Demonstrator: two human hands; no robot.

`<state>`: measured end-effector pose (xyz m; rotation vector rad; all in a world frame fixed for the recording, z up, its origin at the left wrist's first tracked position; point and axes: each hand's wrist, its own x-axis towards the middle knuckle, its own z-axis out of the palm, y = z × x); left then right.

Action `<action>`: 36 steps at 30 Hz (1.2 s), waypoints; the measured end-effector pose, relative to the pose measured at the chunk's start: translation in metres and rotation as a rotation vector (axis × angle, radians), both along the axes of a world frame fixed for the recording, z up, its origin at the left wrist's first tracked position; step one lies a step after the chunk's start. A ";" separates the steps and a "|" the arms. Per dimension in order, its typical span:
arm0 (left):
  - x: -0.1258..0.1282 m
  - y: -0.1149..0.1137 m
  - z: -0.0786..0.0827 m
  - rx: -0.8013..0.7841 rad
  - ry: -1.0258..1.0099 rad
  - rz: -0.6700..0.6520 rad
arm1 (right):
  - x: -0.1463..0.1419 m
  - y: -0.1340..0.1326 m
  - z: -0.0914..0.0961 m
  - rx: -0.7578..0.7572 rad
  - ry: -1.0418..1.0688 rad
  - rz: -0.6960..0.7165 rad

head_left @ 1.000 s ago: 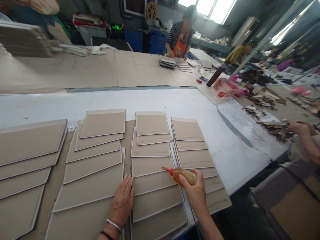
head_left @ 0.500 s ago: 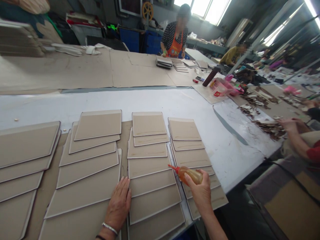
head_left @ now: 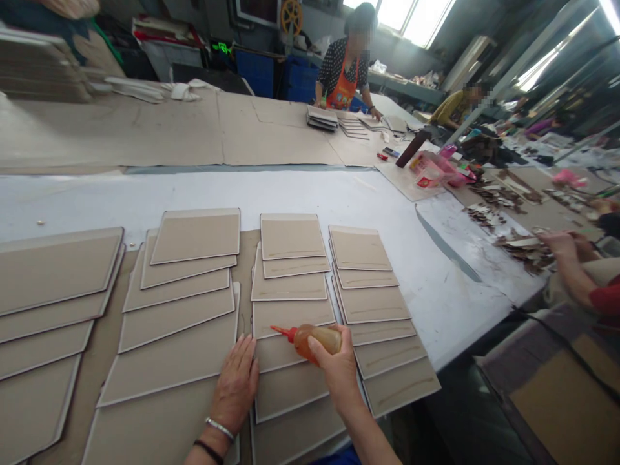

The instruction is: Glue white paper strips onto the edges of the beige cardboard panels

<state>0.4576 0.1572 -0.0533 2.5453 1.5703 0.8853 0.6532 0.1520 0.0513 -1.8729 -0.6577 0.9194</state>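
My right hand (head_left: 339, 369) grips an amber squeeze bottle with a red nozzle (head_left: 310, 338), its tip pointing left over the middle column of overlapped beige card panels (head_left: 289, 284). My left hand (head_left: 236, 385) lies flat, fingers stretched out, on the panels at the seam between the left-middle column (head_left: 184, 303) and the middle one. A third column of panels (head_left: 371, 303) fans out just right of the bottle. Further panels (head_left: 48, 290) lie at the far left.
The panels rest on brown card over a white table (head_left: 310, 194). Another person's hands (head_left: 562, 248) sort dark scraps at the right. A person in an orange apron (head_left: 346, 71) stands at the far table beside stacked panels (head_left: 323, 118). Pink items (head_left: 436, 171) lie mid-right.
My right hand has carried the bottle leftward, from over the right column to over the middle column. My left hand has stayed flat in place.
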 end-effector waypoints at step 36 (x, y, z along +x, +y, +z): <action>-0.011 -0.051 0.011 -0.114 -0.083 -0.052 | 0.028 -0.060 0.003 -0.048 -0.481 0.094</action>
